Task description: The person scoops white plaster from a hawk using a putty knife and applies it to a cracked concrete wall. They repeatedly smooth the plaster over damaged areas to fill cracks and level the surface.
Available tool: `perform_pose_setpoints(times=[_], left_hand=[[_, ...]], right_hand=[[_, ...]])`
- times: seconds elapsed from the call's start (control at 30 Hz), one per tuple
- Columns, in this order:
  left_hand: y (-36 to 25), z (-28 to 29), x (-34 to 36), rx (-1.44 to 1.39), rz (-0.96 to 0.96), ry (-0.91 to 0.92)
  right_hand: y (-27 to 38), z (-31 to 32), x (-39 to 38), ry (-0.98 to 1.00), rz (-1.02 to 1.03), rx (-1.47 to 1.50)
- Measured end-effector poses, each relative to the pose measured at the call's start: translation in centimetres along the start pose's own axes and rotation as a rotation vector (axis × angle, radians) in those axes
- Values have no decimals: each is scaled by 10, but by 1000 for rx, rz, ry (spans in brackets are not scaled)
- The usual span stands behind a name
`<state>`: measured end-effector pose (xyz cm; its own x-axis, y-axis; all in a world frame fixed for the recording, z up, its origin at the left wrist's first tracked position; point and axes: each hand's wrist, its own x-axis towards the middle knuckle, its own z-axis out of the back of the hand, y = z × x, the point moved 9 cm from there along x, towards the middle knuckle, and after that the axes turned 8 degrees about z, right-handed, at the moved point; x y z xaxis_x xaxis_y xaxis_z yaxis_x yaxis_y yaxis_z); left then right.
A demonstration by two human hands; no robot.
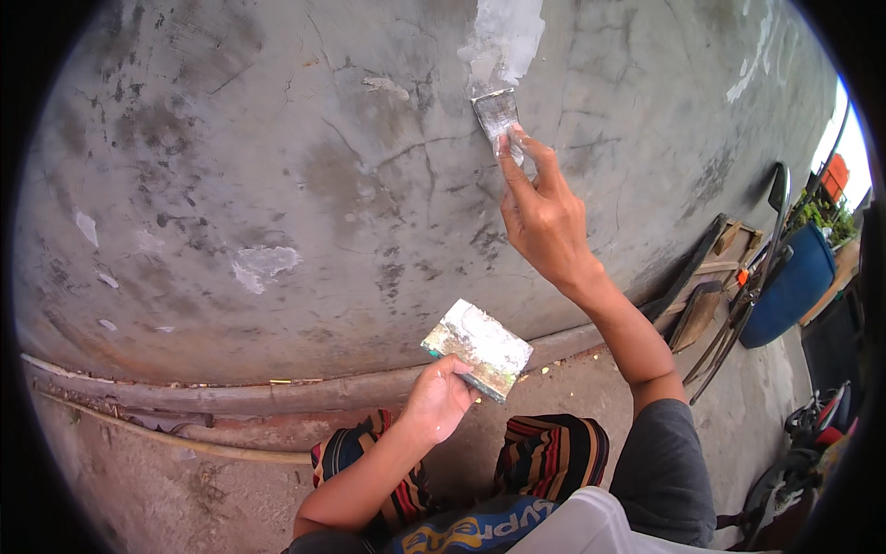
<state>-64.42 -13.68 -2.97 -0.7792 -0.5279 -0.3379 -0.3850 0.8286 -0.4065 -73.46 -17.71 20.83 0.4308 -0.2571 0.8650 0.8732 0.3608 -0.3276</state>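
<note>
My right hand (549,217) is raised to the grey wall (277,157), fingers pinched round a small putty knife (498,113). The flat blade lies against the wall, just below a fresh white patch of filler (506,37). Lower down and away from the wall, my left hand (441,397) grips a small rectangular board (478,346) by its near edge, thumb on top. White paste covers much of the board's upper face. Cracks and dark stains run over the wall around the blade.
Several smaller pale patches (266,266) mark the wall. A ledge (231,397) runs along its foot, with a long pole (185,439) on the ground. To the right stand a wooden frame (715,254), metal bars and a blue plastic container (789,288).
</note>
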Motion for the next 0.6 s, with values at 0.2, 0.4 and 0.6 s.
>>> perform_pose_setpoints(times=[0.2, 0.4, 0.6], left_hand=[[-1, 2, -3, 12, -3, -23], [1, -1, 2, 7, 20, 5], [0, 4, -1, -2, 18, -21]], right_hand=[[5, 40, 32, 23, -27, 82], [-5, 18, 26, 90, 87, -9], [-2, 39, 20, 185, 18, 39]])
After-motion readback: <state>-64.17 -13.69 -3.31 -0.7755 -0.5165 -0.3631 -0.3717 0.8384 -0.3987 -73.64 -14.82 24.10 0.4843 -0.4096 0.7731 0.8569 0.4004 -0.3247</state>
